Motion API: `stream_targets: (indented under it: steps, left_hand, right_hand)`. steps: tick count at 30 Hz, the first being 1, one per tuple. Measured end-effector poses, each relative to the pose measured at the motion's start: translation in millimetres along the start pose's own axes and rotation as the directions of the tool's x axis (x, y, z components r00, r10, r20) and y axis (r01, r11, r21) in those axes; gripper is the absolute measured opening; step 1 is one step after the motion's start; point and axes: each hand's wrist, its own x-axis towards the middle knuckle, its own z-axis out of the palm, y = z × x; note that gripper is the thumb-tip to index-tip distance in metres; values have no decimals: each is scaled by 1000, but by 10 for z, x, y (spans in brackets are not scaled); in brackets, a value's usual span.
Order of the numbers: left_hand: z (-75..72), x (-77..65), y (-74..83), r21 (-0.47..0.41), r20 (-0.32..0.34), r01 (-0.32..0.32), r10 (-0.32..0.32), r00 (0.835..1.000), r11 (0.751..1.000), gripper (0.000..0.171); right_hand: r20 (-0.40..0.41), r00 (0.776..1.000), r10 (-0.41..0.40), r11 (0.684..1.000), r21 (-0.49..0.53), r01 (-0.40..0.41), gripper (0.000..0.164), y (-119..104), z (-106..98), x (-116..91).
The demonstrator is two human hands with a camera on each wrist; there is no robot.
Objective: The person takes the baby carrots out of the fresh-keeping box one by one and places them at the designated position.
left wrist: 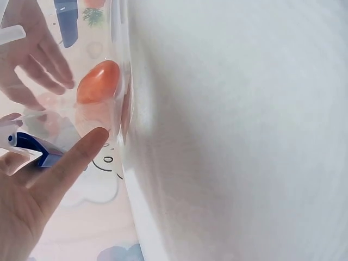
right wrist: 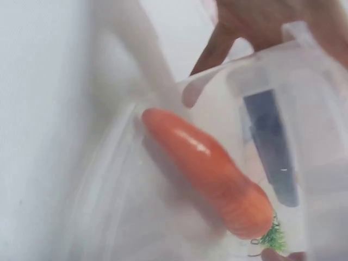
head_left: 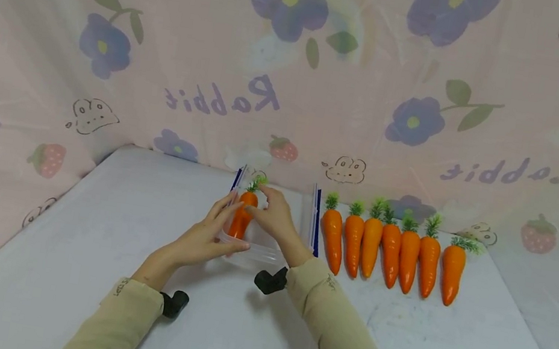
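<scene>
An orange toy carrot with a green leafy top (head_left: 241, 226) lies lengthwise along the left side of a clear plastic box (head_left: 267, 254) with blue side latches. My left hand (head_left: 198, 242) rests against the box's left front corner, its thumb stretched along the front wall and its fingers along the side. Over the box reaches my right hand (head_left: 275, 215), fingertips right at the carrot's leafy end. In the left wrist view the fingers of that right hand (left wrist: 46, 65) are loosely extended beside the carrot (left wrist: 99, 84). No other carrot shows inside the box.
To the right of the box, several more carrots (head_left: 407, 259) lie in a row, leafy ends toward the back. A white table (head_left: 78, 265) is under everything. Behind it hangs a pink curtain (head_left: 211, 54) printed with flowers. Black wrist mounts (head_left: 270, 281) jut from both sleeves.
</scene>
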Motion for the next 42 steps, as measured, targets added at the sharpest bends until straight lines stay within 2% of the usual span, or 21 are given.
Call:
stream_targets:
  steps: [5, 11, 14, 20, 23, 33, 42]
  left_hand:
    - [0, 3, 1, 5, -5, 4, -4, 1000, 1000, 88]
    - [1, 7, 8, 12, 3, 8, -8, 1000, 1000, 88]
    - [-6, 11, 15, 8, 8, 8, -8, 1000, 1000, 89]
    - [-12, 12, 18, 3, 13, 2, -2, 1000, 1000, 89]
    - [-11, 11, 24, 4, 13, 1, -1, 1000, 1000, 89]
    - [-9, 11, 27, 7, 8, 18, -18, 1000, 1000, 90]
    - [5, 8, 18, 14, -2, 48, -48, 999, 999, 89]
  right_hand:
    - [86, 995, -39, 993, -109, 48, 57, 15, 20, 15]
    - [191, 980, -61, 983, -159, 92, 58, 13, 32, 2]
    - [238, 971, -33, 981, -180, 77, 61, 3, 38, 0]
    - [301, 950, 84, 976, -215, -18, 70, -31, 50, -13]
    - [297, 949, 107, 970, -243, -33, 71, -28, 60, -17]
    - [202, 970, 135, 941, -333, -61, 73, -24, 86, -34]
    - [162, 970, 179, 933, -340, -116, 67, -37, 86, -34]
